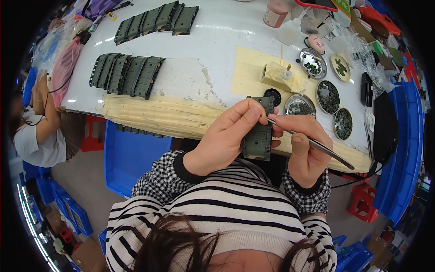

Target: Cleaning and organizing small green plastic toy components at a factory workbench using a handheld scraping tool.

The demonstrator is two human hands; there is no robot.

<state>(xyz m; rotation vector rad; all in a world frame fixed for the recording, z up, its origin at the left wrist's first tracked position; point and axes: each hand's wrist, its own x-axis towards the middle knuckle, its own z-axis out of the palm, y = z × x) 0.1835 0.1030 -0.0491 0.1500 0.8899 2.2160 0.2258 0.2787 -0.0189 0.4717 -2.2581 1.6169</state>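
Observation:
My left hand [222, 136] grips a dark green ribbed panel [257, 141], held upright over the table's near edge. Metal tweezers [327, 150] are pinched in my right hand [308, 145], their tip close to my left thumb at the panel's upper part. Whether the tips hold a small part cannot be made out. Just beyond my hands stand a small black round cap [272, 96] and a metal dish [300, 102] of small dark green pieces. More such pieces fill two round dishes, one [328, 97] farther back and one [343, 123] to the right.
Green panels lie in a far row [156, 20] and a nearer row [127, 75] at the left. A yellow-wrapped block [282, 76] stands centre right. Yellow padding [163, 117] covers the table's front edge. A blue bin [131, 156] sits below; another person [41, 131] is at far left.

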